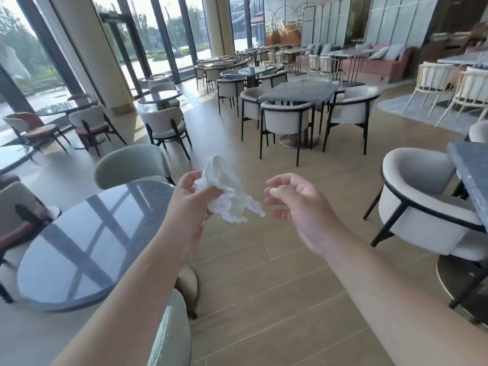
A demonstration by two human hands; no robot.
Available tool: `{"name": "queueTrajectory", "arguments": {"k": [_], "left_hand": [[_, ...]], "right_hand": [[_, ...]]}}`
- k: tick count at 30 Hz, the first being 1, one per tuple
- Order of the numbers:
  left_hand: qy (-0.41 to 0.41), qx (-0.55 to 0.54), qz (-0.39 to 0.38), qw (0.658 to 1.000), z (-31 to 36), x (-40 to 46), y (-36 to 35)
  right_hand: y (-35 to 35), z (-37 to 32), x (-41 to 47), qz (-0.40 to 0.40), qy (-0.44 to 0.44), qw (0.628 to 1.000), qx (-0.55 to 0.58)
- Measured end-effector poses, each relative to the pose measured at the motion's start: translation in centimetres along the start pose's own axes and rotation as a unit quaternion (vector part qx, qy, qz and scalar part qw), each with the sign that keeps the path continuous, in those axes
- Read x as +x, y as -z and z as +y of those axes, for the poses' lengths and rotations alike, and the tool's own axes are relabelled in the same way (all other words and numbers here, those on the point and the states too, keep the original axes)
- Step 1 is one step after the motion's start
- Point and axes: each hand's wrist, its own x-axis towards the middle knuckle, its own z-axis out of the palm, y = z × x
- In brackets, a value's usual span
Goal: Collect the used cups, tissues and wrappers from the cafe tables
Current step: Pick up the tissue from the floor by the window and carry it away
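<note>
Nearest the camera, 2 bare forearms reach forward over the wooden plank floor (277, 286). The left hand (190, 204) grips a crumpled white tissue (227, 196), its fingers and thumb curled around the wad; loose ends of the paper stick up above the fist and trail out to the right. The right hand (298, 204) is held just beside that trailing end, apart from it, with fingers loosely bent and nothing in them.

Under the left forearm sits the pale rounded back of a near chair (171, 331). To the left stands a round dark table (79, 247) with a glossy top reflecting the window frames, and a grey-green chair (132, 165) is drawn up at its far side. At the right edge, the corner of a dark stone table (472, 178) shows, with a white tub chair (422, 204) on black legs beside it.

Farther on, a rectangular dark table (298, 92) stands among 4 similar tub chairs. On the left, tall windows (148, 35) run along the wall behind a thick column (89, 48). At the back right, a pink sofa (390, 59) carries cushions.
</note>
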Motion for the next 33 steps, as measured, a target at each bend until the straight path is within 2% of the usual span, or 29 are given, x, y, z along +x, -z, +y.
{"name": "queueTrajectory", "arguments": {"k": [5,11,22,28,33], "left_hand": [[0.002,0.018,-0.007,1.000,-0.6,7.8,-6.6],[0.011,0.019,-0.010,1.000,-2.3,14.2,-10.4],[0.016,-0.016,-0.009,1.000,-5.7,27.3,-12.3],[-0.002,-0.022,-0.048,0.999,-7.3,40.0,-12.7],[0.007,-0.038,-0.038,0.999,-7.2,51.8,-11.5]], "right_hand": [[5.8,-1.4,8.2,-0.003,0.004,1.000,-0.005],[9.8,-1.5,14.6,-0.009,0.002,1.000,0.002],[12.1,1.6,26.8,-0.004,-0.013,1.000,-0.015],[12.6,3.4,38.2,0.023,-0.013,0.999,-0.023],[10.9,3.7,49.6,0.031,-0.030,0.998,-0.043]]}}
